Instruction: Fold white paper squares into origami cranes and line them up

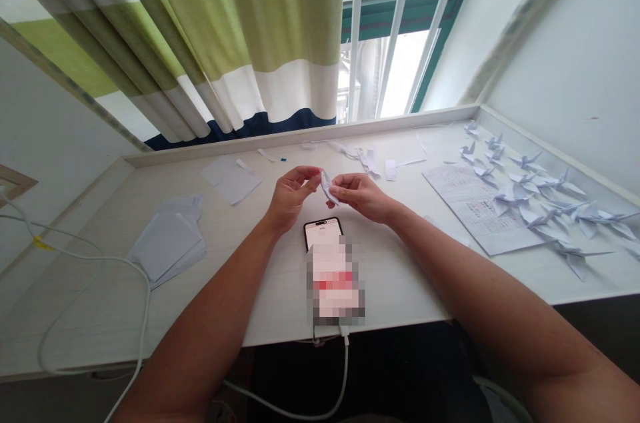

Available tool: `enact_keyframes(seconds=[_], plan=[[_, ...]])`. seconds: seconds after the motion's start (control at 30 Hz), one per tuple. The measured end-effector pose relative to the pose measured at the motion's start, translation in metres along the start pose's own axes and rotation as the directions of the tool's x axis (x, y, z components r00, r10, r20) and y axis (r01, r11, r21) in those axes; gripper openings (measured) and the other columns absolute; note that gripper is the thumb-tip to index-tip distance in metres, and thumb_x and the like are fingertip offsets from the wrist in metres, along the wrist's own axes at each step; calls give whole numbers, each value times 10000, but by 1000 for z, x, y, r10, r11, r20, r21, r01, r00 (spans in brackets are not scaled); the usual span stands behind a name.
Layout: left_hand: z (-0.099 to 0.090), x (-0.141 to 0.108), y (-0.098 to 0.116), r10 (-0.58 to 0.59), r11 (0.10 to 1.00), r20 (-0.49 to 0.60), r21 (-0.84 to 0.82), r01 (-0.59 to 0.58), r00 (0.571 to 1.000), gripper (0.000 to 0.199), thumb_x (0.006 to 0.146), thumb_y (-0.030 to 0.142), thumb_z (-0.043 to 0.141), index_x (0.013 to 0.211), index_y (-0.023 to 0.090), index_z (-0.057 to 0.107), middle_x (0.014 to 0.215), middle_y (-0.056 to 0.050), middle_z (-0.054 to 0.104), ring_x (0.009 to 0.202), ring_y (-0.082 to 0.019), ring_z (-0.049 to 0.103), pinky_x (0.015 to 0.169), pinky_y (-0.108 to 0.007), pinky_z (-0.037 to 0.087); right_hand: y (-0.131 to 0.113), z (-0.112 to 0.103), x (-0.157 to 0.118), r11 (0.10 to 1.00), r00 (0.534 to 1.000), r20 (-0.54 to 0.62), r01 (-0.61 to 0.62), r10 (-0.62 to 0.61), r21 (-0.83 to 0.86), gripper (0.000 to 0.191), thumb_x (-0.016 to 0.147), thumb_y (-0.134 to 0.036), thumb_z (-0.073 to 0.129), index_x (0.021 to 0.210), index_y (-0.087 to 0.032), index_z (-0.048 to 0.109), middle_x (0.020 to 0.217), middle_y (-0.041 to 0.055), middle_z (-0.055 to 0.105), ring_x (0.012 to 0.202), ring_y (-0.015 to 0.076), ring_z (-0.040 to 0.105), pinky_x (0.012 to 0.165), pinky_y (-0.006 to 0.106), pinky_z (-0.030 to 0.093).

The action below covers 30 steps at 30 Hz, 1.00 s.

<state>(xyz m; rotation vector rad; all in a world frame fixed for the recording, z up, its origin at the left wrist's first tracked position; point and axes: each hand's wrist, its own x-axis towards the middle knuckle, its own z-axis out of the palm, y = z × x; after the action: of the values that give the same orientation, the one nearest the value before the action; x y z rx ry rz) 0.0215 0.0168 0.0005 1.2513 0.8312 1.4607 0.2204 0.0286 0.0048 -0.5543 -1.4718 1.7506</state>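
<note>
A small piece of folded white paper [327, 187] is held up between my two hands, above the middle of the desk. My left hand [294, 197] pinches its upper left end between thumb and fingers. On the other side, my right hand [361, 196] grips its lower right part, with the fingertips partly covering it. Just below my hands a phone [323, 236] lies face up, its screen lit and mostly blurred out. Folded paper cranes [525, 189] stand in a cluster at the right of the desk.
Stacked square paper sheets [170, 243] lie at the left, with more sheets [233, 179] behind. Paper scraps [367, 159] are scattered toward the back. A printed sheet [470, 209] lies partly under the cranes. A white cable [147, 296] crosses the left edge; a charging cable [345, 356] hangs from the phone.
</note>
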Motion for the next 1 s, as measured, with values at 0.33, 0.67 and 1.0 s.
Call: enact_keyframes(seconds=[0.33,0.67,1.0], plan=[[-5,-3,11,51,978,51,200,-61,997,206,754,274,834,916,204,729,843,-28,765,820,-180,711,804,-324,549,0,-2,-1,994,994,45,-102,100,26,307,797,-405,911,850,-160,734,763,0,714,756,158,721,810,327,554],[-7,-3,4,226,837,-12,514,-188,974,119,833,335,807,886,229,812,939,-52,818,916,-221,747,795,-342,560,1,-2,1,997,996,-39,-77,78,24,316,783,-408,914,888,-171,733,805,2,718,751,148,708,830,349,583],[-2,-7,0,336,812,-47,520,-264,941,133,854,390,832,850,257,826,901,-29,817,886,-203,736,786,-336,543,2,7,2,989,984,-161,61,-82,-134,407,801,-544,879,780,-185,688,710,-23,629,709,139,644,746,313,531]])
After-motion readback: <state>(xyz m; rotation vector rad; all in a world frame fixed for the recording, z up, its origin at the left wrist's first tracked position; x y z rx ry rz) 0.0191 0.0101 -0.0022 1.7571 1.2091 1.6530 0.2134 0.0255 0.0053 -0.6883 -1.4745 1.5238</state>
